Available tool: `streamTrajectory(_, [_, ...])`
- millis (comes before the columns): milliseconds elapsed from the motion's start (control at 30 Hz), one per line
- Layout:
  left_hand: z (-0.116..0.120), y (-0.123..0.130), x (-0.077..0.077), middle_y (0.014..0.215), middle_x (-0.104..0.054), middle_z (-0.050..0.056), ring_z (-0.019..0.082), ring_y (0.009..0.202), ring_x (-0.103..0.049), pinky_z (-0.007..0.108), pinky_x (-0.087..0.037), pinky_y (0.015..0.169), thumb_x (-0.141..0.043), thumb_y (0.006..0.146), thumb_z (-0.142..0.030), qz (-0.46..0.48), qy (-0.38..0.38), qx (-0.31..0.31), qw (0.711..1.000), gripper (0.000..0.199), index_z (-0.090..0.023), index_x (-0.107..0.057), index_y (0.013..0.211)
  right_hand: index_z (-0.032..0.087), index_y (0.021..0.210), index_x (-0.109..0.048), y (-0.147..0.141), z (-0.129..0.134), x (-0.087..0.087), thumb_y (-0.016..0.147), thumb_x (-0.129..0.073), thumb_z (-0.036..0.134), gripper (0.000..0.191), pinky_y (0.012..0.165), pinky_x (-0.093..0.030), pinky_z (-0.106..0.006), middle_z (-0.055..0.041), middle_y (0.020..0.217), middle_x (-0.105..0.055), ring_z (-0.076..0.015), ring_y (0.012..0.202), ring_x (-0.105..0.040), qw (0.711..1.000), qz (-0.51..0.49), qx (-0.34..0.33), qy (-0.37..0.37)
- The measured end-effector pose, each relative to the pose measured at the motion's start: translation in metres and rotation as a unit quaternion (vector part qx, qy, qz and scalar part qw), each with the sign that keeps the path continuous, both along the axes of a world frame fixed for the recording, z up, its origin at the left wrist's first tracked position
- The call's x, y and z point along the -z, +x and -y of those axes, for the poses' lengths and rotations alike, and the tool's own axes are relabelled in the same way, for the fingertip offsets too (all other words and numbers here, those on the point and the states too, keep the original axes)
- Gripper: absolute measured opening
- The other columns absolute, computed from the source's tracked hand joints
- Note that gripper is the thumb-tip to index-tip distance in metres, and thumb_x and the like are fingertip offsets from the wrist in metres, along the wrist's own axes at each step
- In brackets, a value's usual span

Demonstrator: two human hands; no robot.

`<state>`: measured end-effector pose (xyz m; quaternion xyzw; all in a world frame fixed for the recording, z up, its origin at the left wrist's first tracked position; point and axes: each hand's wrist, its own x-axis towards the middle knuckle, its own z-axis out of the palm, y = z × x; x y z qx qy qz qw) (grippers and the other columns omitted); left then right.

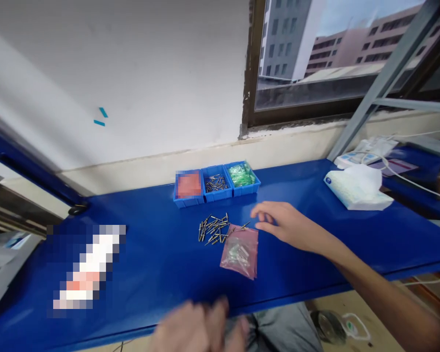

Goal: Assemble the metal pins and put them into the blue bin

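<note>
My right hand hovers over the table to the right of a loose pile of small metal pins that look like rivets. Its fingers are bent and the thumb stands apart, with nothing visible between them. Just below and left of that hand lies a pink see-through plastic bag, with clear and greenish small packets showing in it or on it. A few pins rest at the bag's top edge. Near the table's front edge, my left hand is smeared by motion, so its fingers and anything in them cannot be made out.
Three joined blue bins stand near the wall: a blurred-out reddish content, metal pins, and green packets. A tissue box sits at the right on the blue table. A pixelated white item is at left. A metal frame rises right.
</note>
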<state>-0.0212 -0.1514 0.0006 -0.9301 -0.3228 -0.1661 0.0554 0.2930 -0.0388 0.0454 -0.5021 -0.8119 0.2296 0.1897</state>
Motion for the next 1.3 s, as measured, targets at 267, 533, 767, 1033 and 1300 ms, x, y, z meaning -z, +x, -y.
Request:
streamTrajectory(267, [-0.164,0.046,-0.044,0.109,-0.073,0.005,0.017,0.093,-0.07,0.032,-0.055,0.085,-0.049,0.098,-0.021,0.106,-0.095,-0.024,0.99,0.028,-0.022,-0.066,0.121,0.017,0.091,-0.068,-0.029,-0.071,0.015,0.078,-0.072,0.021,0.014,0.066,-0.039,-0.025,-0.0004,0.079,-0.055,-0.0146,0.071,-0.054,0.986,0.081,-0.123,-0.082])
streamTrajectory(533, [-0.174,0.043,0.002,0.095,-0.073,0.005,0.02,0.083,-0.068,0.035,-0.047,0.078,-0.046,0.099,-0.021,0.131,0.039,-0.117,0.984,0.023,-0.018,-0.066,0.11,0.018,0.092,-0.065,-0.042,-0.056,0.027,0.089,-0.06,0.018,0.006,0.077,-0.041,-0.028,-0.0031,0.087,-0.059,-0.0162,0.082,-0.055,0.988,0.013,-0.154,0.013])
streamTrajectory(767, [-0.182,0.035,-0.004,0.099,-0.072,0.005,0.015,0.079,-0.067,0.027,-0.052,0.073,-0.045,0.099,-0.021,0.162,-0.029,-0.101,0.981,0.023,-0.019,-0.064,0.112,0.017,0.096,-0.068,-0.019,-0.066,0.011,0.092,-0.06,0.029,0.014,0.072,-0.043,-0.028,-0.0029,0.086,-0.064,-0.0156,0.077,-0.056,0.989,-0.049,-0.124,-0.057])
streamTrajectory(1033, [-0.179,0.021,-0.014,0.104,-0.073,0.004,0.018,0.089,-0.069,0.032,-0.054,0.082,-0.048,0.098,-0.018,0.158,-0.101,-0.042,0.981,0.023,-0.02,-0.063,0.115,0.02,0.095,-0.074,-0.019,-0.067,0.019,0.088,-0.069,0.026,0.011,0.084,-0.043,-0.031,-0.0048,0.095,-0.065,-0.0187,0.091,-0.059,0.983,-0.007,-0.181,-0.036])
streamTrajectory(1300, [-0.173,0.019,0.005,0.101,-0.068,0.004,0.016,0.085,-0.065,0.03,-0.052,0.08,-0.047,0.097,-0.016,0.187,-0.047,-0.044,0.98,0.022,-0.02,-0.064,0.111,0.02,0.087,-0.073,-0.026,-0.068,0.031,0.088,-0.065,0.018,0.008,0.082,-0.042,-0.031,-0.0037,0.091,-0.067,-0.0182,0.088,-0.06,0.983,-0.004,-0.182,0.01])
